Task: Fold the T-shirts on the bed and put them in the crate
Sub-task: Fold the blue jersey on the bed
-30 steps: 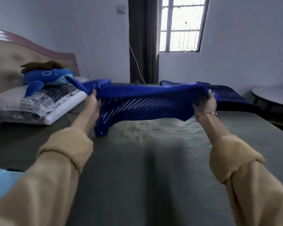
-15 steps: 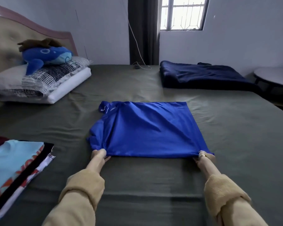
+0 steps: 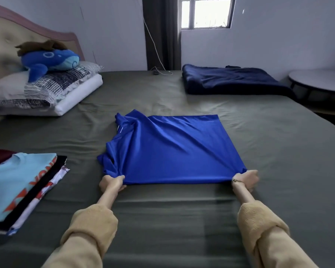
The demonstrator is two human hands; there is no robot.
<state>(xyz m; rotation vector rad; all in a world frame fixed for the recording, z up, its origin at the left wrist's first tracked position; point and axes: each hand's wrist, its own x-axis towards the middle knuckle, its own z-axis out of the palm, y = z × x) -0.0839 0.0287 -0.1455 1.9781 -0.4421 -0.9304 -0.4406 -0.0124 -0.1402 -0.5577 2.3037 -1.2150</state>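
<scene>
Since the frame half a second earlier, the blue T-shirt (image 3: pixel 172 149) has stayed flat on the bed and both hands have kept their hold on its near edge; the sleeve side at left now lies more bunched and creased.

Grip: two hands in view. The left hand (image 3: pixel 112 181) has fingers curled round the near left corner of the shirt, gathered fabric pinched in the fist. The right hand (image 3: pixel 246 177) is clamped likewise on the near right corner, fingers closed over the hem; a thin bracelet shows at that wrist. Both forearms wear tan sleeves pushed back.

Task item: one blue T-shirt, folded over, spread on the grey-green bed sheet (image 3: pixel 182 219) at mid-bed, near edge stretched between the two hands.

Left of it, apart: one stack of T-shirts (image 3: pixel 21 182), light blue on top, at least four layers visible.

Farther: two stacked pillows (image 3: pixel 46 91) at the headboard, one blue plush whale (image 3: pixel 48 59) resting on them. One dark navy blanket (image 3: pixel 232 80) folded at the far right. One round table (image 3: pixel 319 81) beside the bed.
</scene>
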